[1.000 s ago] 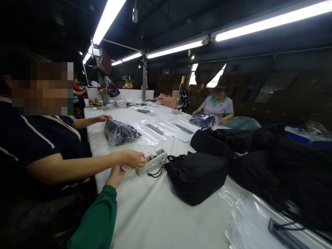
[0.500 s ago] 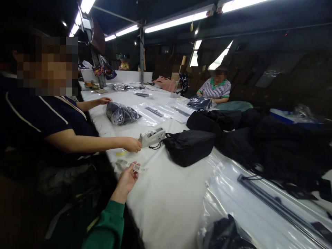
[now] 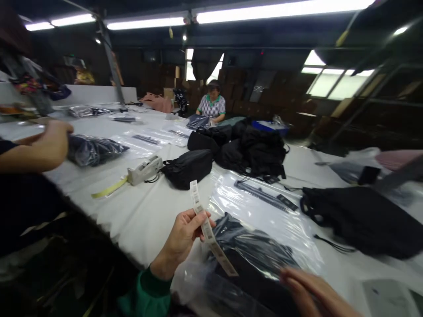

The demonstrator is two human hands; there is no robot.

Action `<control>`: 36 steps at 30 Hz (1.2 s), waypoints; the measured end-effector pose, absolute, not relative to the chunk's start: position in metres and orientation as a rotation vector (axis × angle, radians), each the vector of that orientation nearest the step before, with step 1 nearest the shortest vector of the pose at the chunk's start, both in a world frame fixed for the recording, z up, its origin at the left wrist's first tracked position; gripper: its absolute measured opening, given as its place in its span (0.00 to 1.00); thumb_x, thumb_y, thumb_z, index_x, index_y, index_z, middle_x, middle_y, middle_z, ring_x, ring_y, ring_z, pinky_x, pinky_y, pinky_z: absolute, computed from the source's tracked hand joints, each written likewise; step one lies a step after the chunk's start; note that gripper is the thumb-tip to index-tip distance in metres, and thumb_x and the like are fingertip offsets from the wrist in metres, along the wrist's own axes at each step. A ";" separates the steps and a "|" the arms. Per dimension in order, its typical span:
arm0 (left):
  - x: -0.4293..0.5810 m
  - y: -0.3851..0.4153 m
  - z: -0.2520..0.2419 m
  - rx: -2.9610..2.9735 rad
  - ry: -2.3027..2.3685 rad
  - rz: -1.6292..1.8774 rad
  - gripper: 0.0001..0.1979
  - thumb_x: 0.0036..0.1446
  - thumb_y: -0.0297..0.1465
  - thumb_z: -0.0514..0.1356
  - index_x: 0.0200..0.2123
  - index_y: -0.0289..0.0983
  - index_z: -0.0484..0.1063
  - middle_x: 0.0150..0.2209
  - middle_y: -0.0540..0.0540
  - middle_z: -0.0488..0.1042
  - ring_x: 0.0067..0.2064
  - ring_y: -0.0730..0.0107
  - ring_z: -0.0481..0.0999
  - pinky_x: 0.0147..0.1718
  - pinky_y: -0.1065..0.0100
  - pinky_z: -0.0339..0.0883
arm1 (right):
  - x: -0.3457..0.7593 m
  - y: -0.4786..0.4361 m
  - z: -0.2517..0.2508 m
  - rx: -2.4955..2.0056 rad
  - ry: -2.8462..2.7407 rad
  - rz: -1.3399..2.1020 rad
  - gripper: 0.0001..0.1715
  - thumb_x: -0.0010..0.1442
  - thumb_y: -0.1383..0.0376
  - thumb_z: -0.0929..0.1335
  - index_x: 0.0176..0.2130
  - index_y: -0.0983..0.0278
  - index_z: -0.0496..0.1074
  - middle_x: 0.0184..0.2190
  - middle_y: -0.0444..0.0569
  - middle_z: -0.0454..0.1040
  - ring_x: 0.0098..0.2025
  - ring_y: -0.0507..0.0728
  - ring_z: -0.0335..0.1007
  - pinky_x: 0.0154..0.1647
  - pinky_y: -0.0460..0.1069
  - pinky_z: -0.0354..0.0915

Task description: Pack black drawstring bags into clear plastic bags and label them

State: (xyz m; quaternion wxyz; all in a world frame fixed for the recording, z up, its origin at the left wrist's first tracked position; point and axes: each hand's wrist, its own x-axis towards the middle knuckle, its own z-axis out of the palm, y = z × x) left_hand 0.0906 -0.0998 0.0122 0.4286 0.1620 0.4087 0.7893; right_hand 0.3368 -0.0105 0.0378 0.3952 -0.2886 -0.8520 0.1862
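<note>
My left hand (image 3: 180, 240) pinches a strip of white barcode labels (image 3: 216, 250) between thumb and fingers. The strip slants down to the right over a clear plastic bag with folded black fabric (image 3: 256, 244) in it. At the lower right, partly out of frame, my right hand (image 3: 313, 290) is blurred; its fingers look stretched out, by the near edge of that bag. Whether they touch the plastic I cannot tell. Beyond my left hand lies a black drawstring pouch (image 3: 190, 167), beside a tape dispenser (image 3: 145, 169) with a yellow tape end hanging out.
A pile of black bags (image 3: 254, 149) sits farther back on the white table (image 3: 142, 220). Another black bag (image 3: 363, 220) lies at the right. A co-worker's arm (image 3: 49, 147) is at the left by a bagged item (image 3: 95, 149); another person (image 3: 211, 105) sits across.
My view has turned right. My left hand has drawn the label strip back from beside the tape dispenser to above the bagged black fabric. My right hand has come into view.
</note>
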 end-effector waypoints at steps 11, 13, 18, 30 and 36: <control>0.137 -0.094 0.025 0.689 1.201 1.821 0.18 0.51 0.42 0.69 0.25 0.31 0.73 0.19 0.48 0.73 0.18 0.78 0.67 0.14 0.78 0.57 | 0.288 -0.040 0.036 -0.748 -2.104 1.508 0.15 0.60 0.60 0.68 0.27 0.66 0.76 0.22 0.46 0.73 0.25 0.52 0.66 0.26 0.45 0.60; 0.140 -0.094 0.025 0.718 1.255 1.836 0.19 0.51 0.43 0.68 0.25 0.32 0.73 0.18 0.49 0.71 0.17 0.79 0.65 0.14 0.78 0.55 | 0.293 -0.040 0.032 -0.778 -2.028 1.584 0.17 0.59 0.59 0.68 0.24 0.66 0.74 0.21 0.45 0.72 0.24 0.52 0.63 0.26 0.45 0.59; 0.147 -0.095 0.021 0.762 1.327 1.840 0.20 0.51 0.44 0.68 0.25 0.33 0.71 0.17 0.51 0.69 0.16 0.79 0.64 0.14 0.77 0.54 | 0.297 -0.042 0.024 -0.815 -1.987 1.599 0.18 0.57 0.58 0.69 0.23 0.67 0.72 0.19 0.45 0.70 0.23 0.51 0.62 0.24 0.45 0.57; 0.136 -0.107 0.004 0.452 0.987 1.987 0.17 0.50 0.40 0.70 0.34 0.34 0.72 0.27 0.51 0.72 0.20 0.84 0.60 0.16 0.80 0.52 | 0.289 -0.046 0.008 -0.407 -2.411 0.815 0.15 0.65 0.64 0.64 0.29 0.64 0.74 0.22 0.46 0.73 0.24 0.52 0.68 0.26 0.45 0.59; 0.095 -0.122 -0.017 0.170 0.885 2.285 0.17 0.48 0.40 0.72 0.35 0.36 0.73 0.28 0.51 0.72 0.26 0.79 0.67 0.22 0.78 0.62 | 0.262 -0.056 -0.009 -0.136 -2.554 0.455 0.19 0.63 0.72 0.57 0.41 0.67 0.75 0.24 0.52 0.74 0.25 0.56 0.69 0.27 0.48 0.62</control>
